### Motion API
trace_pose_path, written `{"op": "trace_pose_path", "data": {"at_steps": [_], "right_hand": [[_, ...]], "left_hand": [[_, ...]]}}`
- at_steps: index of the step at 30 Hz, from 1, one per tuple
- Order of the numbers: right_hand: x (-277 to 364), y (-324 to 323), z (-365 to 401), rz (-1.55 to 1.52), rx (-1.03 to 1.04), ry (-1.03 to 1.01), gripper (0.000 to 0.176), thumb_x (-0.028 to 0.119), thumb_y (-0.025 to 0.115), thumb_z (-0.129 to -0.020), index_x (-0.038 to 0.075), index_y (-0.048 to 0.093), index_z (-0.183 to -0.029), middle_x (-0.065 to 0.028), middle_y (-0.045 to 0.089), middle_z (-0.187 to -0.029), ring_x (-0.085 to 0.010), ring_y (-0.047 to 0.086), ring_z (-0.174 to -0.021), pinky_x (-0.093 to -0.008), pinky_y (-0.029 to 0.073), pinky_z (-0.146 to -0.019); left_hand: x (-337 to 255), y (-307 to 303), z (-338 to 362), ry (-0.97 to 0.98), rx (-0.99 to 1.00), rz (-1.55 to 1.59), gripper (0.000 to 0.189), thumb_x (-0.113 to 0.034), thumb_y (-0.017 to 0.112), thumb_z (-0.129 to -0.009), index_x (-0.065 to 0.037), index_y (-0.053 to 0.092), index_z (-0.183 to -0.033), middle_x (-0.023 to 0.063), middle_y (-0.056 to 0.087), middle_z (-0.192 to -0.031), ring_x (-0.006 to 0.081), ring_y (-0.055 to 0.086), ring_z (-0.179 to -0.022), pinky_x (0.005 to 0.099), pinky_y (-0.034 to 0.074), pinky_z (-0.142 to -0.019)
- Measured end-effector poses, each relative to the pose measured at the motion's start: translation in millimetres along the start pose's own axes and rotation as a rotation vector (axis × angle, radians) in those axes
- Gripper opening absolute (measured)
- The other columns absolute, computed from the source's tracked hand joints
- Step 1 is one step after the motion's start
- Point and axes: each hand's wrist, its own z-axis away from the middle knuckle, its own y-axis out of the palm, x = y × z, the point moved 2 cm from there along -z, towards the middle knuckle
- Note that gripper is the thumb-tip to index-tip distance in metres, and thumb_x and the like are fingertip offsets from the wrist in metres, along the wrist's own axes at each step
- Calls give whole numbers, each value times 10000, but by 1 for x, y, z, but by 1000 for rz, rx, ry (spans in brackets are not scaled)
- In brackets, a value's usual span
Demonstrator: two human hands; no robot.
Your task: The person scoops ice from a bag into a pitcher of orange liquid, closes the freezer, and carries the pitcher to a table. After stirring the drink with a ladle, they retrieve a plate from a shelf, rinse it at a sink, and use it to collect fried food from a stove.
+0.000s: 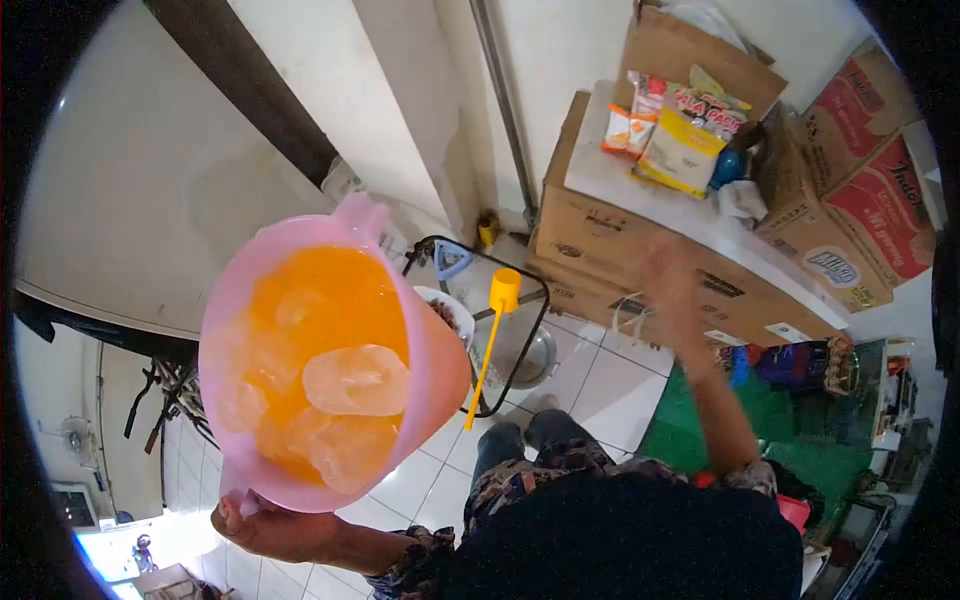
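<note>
A pink pitcher [435, 345] holds orange liquid with several large chunks of ice floating in it. My left hand [265, 528] grips its handle at the lower left, fingers wrapped round it. On the right, my right hand [665, 275] is raised in front of the cardboard boxes and smeared by motion; its fingers cannot be made out. A yellow long-handled scoop [505, 290] hangs at a black-framed rack [541, 310] between the hands, apart from both.
Snack packets [684, 150] lie on a white-topped ledge [640, 203] above brown boxes [600, 230]. Red and brown cartons [870, 205] stand at the right. A metal bowl [537, 358] is behind the rack. A green mat [690, 425] covers part of the tiled floor [620, 390].
</note>
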Motion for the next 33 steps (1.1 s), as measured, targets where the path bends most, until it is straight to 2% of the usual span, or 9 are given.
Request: {"op": "trace_pose_path", "data": {"at_steps": [5,9,11,12,14,21,23,28,33], "right_hand": [[-54,242,148,-179,708,191,266,243,608,-819,24,601,-970,-191,612,-900,-361,598,-857,-441,475,-741],[-81,387,201,-54,798,323,356,271,654,-776,6,577,-1001,-194,616,-905,-363,601,-879,-446,477,-754],[-76,427,217,-40,293,521,382,340,676,-751,18,563,-922,-176,637,-844,-370,617,-826,-430,488,-714],[-71,439,217,-46,304,527,382,340,676,-751,18,563,-922,-176,637,-844,-370,617,-826,-430,488,-714],[-67,455,214,-95,357,620,360,299,653,-769,17,547,-966,-192,638,-859,-387,613,-844,-457,483,-737],[-99,461,229,-397,178,692,172,160,572,-821,41,498,-921,-140,588,-781,-363,591,-737,-465,473,-671],[-79,400,226,-600,76,575,97,114,537,-866,54,486,-923,-68,544,-719,-251,555,-607,-371,464,-573],[21,232,143,-886,-12,494,101,133,527,-917,46,530,-968,-72,620,-900,-49,464,-508,-155,346,-411],[73,196,54,-941,-47,178,317,173,469,-957,28,492,-1238,-126,623,-1092,-152,613,-864,-245,485,-702]], "left_hand": [[42,-40,-33,52,-52,-116,323,-317,474,-861,-41,448,-1027,152,503,-977,272,568,-937,498,519,-775],[72,-62,-46,151,36,-166,354,-235,540,-846,-3,425,-1086,167,506,-1031,264,553,-1001,446,529,-824],[90,-85,-54,674,90,-686,372,-182,551,-836,1,410,-1127,170,501,-1065,262,553,-1020,420,531,-832],[94,-82,-58,185,46,-140,394,-201,596,-812,8,428,-1101,161,493,-1055,259,558,-997,401,539,-810],[103,-67,-56,70,37,-26,364,-202,592,-821,7,439,-1077,159,494,-1036,262,560,-966,415,534,-805],[178,-104,-56,407,17,-547,313,-291,538,-867,-1,483,-969,130,498,-865,257,549,-844,437,475,-766],[179,-59,-31,358,-104,-444,179,-220,467,-859,-47,428,-843,61,468,-804,150,484,-721,268,423,-615],[237,-56,-8,-35,206,83,207,-208,553,-800,-69,411,-859,84,455,-786,213,531,-761,375,504,-667],[265,-20,40,-420,346,344,168,-150,560,-734,-53,458,-825,98,541,-760,218,577,-670,320,524,-589]]}}
